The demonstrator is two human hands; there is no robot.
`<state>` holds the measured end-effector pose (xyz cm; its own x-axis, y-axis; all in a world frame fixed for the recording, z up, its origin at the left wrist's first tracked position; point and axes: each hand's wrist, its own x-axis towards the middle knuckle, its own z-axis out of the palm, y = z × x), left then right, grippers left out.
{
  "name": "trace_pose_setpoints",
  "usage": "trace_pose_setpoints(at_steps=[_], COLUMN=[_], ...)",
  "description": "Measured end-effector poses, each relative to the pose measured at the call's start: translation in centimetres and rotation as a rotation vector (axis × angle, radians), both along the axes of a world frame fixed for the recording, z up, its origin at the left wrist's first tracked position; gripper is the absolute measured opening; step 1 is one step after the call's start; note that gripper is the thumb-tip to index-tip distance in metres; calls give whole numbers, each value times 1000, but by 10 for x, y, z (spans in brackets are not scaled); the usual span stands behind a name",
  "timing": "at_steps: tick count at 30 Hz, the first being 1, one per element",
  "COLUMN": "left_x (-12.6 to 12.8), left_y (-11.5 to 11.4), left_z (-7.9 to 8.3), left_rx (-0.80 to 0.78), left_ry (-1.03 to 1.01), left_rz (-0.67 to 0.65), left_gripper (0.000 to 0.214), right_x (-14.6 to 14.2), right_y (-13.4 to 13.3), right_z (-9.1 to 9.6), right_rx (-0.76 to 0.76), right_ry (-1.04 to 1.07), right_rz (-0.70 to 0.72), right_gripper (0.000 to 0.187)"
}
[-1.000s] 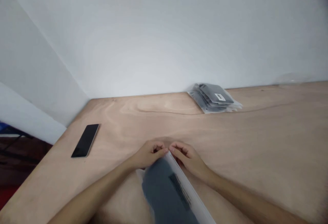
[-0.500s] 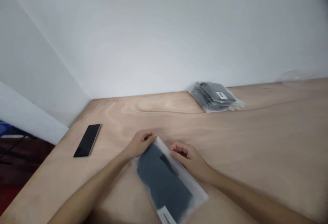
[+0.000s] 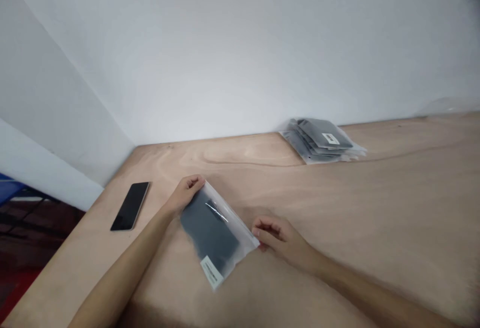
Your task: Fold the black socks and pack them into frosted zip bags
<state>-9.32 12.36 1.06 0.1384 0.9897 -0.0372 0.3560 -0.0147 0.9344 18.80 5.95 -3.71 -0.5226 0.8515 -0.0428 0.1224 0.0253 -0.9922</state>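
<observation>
A clear plastic bag (image 3: 214, 228) with a dark folded item inside and a white label at its near corner is held just above the wooden table (image 3: 375, 208). My left hand (image 3: 184, 193) pinches the bag's far corner with closed fingers. My right hand (image 3: 279, 238) grips the bag's right corner, fingers curled.
A black phone (image 3: 130, 206) lies face up near the table's left edge. A stack of several similar bagged dark items (image 3: 324, 140) sits against the white wall at the back. Beyond the left edge the floor drops away.
The bag has swung from edge-on near me to flat and moved left and away. My hands, first close together at its top, have spread to opposite corners.
</observation>
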Motion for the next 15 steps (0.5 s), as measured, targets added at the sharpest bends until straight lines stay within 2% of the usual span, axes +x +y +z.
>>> trace_pose_setpoints(at_steps=[7, 12, 15], left_x=[26, 50, 59], left_y=[-15, -31, -39], left_z=[2, 6, 10], left_rx=[-2, 6, 13], left_ry=[-3, 27, 42], left_rz=[-94, -168, -172], left_gripper=[42, 39, 37], right_x=[-2, -1, 0], right_y=[0, -3, -6], right_z=[-1, 10, 17], right_rx=[184, 314, 335], right_ry=[-21, -114, -159], right_rz=[-58, -33, -12], right_gripper=[34, 24, 25])
